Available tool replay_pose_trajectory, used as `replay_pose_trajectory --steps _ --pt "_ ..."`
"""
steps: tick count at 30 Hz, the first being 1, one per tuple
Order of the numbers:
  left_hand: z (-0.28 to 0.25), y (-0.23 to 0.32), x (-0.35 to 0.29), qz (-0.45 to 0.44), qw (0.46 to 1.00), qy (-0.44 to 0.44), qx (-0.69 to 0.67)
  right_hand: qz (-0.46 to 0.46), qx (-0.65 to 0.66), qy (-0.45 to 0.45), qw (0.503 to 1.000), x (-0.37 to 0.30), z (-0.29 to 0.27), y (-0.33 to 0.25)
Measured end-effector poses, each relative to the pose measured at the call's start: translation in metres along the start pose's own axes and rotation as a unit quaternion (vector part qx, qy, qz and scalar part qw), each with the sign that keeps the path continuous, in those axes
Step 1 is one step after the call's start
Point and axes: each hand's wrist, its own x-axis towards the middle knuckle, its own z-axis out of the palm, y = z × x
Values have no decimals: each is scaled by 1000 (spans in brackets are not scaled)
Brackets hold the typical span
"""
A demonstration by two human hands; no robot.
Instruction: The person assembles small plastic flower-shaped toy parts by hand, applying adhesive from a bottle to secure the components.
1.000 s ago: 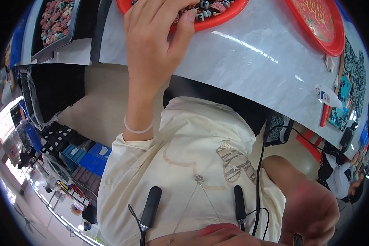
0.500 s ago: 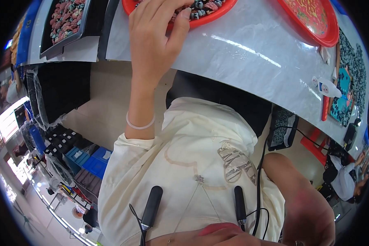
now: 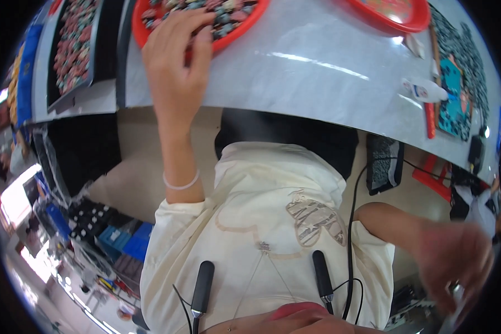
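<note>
While the left hand (image 3: 175, 67), thumb (image 3: 202, 47) apart, arches over pieces (image 3: 226, 21), the right hand (image 3: 455, 259) pinches something silvery (image 3: 457, 291).

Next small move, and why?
Probably bring the right hand up toward the red bowl: it hangs off at the lower right, away from the table, while the left hand is at the bowl's small pieces.

Left hand (image 3: 175, 72) stretches forward; right hand (image 3: 455, 259) curls, blurred.
</note>
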Motion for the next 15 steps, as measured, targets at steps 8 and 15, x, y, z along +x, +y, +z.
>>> replay_pose_trajectory --steps 8,15 --pt "0 14 9 -35 999 -28 17 100 -796 -136 582 -24 -109 20" --pt "-8 21 8 -65 997 -32 42 122 -805 -139 564 -39 -125 41"
